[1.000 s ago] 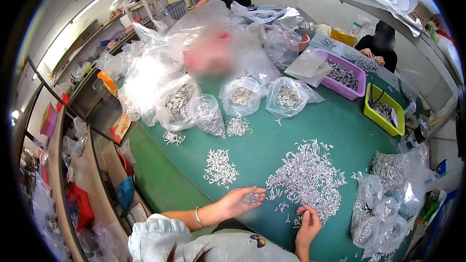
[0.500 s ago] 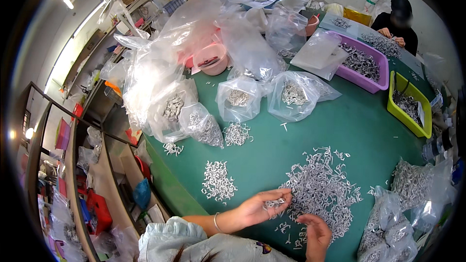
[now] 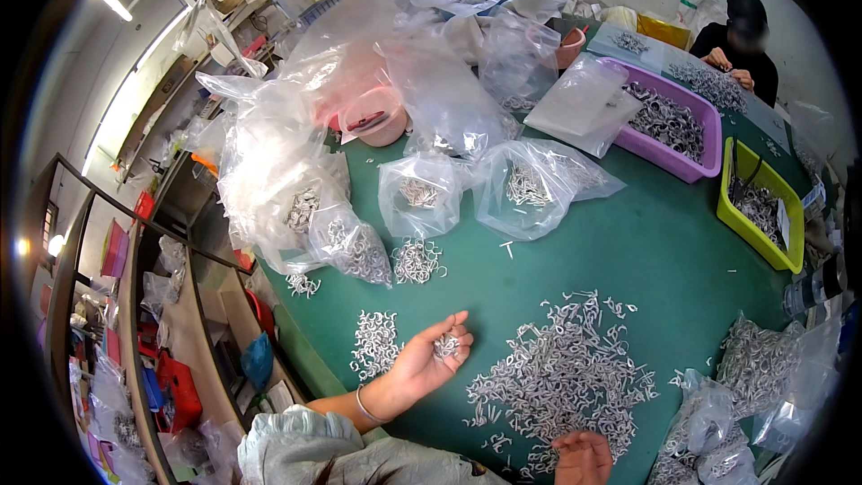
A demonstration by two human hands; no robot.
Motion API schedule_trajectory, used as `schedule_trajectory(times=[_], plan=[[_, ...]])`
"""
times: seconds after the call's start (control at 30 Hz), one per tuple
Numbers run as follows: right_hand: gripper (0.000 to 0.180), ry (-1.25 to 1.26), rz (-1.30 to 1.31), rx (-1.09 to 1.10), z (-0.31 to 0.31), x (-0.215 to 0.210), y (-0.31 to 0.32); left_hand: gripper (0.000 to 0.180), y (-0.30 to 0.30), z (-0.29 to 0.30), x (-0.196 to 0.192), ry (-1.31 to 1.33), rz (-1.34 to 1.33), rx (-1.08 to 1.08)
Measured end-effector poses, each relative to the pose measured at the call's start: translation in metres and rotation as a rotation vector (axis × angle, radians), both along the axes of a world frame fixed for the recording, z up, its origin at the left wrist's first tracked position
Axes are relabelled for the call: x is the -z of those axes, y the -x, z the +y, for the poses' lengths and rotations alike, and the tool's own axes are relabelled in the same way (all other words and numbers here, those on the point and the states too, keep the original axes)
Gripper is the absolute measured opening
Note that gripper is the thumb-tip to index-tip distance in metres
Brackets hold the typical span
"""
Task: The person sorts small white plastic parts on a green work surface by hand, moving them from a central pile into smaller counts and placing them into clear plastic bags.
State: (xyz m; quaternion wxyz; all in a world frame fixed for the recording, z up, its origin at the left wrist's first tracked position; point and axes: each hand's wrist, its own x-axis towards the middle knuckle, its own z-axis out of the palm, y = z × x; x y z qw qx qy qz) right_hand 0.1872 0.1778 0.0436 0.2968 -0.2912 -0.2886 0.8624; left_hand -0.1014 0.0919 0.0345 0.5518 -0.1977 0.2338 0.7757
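Note:
My left hand is turned palm up with its fingers curled round a small cluster of silvery metal hooks. It hovers between a small heap of the same curved pieces on its left and a large spread pile on its right. At the near edge of that large pile is my right hand. Its fingers are bent and close together, and whatever lies inside them is hidden.
Clear plastic bags with metal pieces line the far side, near a pink bucket. To the right stand a purple bin, a lime-green bin and filled bags. Two people sit across the green table.
My left hand has moved left, away from the large pile, carrying hooks toward the small heap. My right hand has dropped slightly, its fingers more curled. The view has shifted a little.

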Motion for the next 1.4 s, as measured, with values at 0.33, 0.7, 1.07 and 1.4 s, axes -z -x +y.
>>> schedule_trajectory(times=[0.33, 0.7, 1.07, 1.4], plan=[[0.025, 0.032, 0.083, 0.027, -0.001, 0.004, -0.004, 0.022, -0.004, 0.0, 0.009, -0.014, -0.138, 0.099], [0.013, 0.2, 0.199, 0.162, -0.001, -0.003, 0.008, 0.023, -0.001, -0.008, -0.002, 0.077, -0.041, 0.067], [0.012, 0.209, 0.212, 0.22, -0.003, 0.0, 0.012, 0.022, -0.005, -0.015, 0.001, 0.086, -0.077, -0.006], [0.043, 0.044, 0.392, 0.294, -0.015, 0.022, 0.029, 0.029, -0.08, 0.022, -0.018, 0.047, 0.334, 0.177]])
